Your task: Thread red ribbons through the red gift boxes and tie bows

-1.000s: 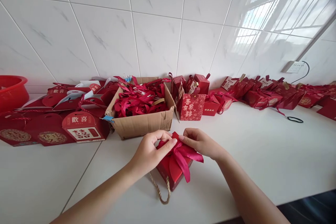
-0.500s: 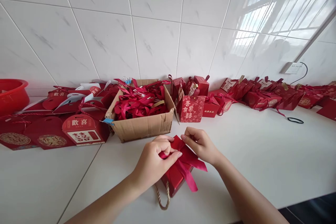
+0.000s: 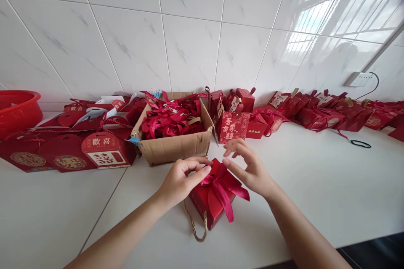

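A small red gift box sits on the white counter in front of me, with a crimson ribbon bow tied on its top. Two ribbon tails hang toward the right, and a twisted tan rope handle loops down at the near left. At the box's upper left corner, my left hand hovers over or touches the bow, thumb and fingers apart. Just off the right side of the box, my right hand is raised with its fingers spread and nothing between them.
Behind the gift box stands a cardboard box heaped with red ribbons. Red handled boxes and a red basin are at left. More red boxes line the tiled wall at right, near a black loop.
Both hands have let go of the ribbon and drawn back from the bow, the right one up and to the right with its fingers spreading. The camera view has shifted slightly.
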Demonstrator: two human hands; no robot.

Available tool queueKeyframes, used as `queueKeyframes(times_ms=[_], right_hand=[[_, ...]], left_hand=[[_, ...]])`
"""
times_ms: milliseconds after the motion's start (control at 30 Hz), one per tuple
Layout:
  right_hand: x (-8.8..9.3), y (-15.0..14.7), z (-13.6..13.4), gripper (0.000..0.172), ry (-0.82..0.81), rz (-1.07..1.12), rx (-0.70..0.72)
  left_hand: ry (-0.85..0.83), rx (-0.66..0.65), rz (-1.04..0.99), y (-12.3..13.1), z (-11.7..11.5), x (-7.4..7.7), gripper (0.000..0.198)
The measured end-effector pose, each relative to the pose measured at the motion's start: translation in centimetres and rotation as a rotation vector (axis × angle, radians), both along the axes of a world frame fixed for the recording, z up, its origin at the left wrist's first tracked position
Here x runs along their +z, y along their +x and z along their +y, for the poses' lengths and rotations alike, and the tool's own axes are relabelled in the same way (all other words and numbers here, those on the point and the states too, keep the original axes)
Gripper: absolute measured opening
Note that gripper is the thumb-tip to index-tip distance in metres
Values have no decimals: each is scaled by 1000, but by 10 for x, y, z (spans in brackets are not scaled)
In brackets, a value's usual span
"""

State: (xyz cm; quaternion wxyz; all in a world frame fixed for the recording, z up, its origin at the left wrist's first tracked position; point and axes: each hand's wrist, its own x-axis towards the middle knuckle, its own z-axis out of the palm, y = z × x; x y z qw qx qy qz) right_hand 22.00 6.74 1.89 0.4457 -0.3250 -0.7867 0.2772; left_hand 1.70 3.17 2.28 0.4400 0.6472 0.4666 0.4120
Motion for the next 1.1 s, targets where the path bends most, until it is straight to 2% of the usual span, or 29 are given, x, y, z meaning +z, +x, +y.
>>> queueKeyframes(times_ms=[167,400,600,933,1100], right_hand=[[3,-8,-12,10,159,-151,82],[6,-14,-14,9,176,-212,54],[9,-16,-16,7,209,-275,96],[9,-14,-16,11,66,-265,198],[5,-9,-9,6,5,-181,174]], left_hand=[[-56,-36,-59,-1,-2,2,35],[-129,-44,-69,1,-2,4,34],[-123,-36,-106,6,-1,2,29],[-167,-62,-166,6,-2,0,34],[-106,-10,-118,7,-5,-2,32]])
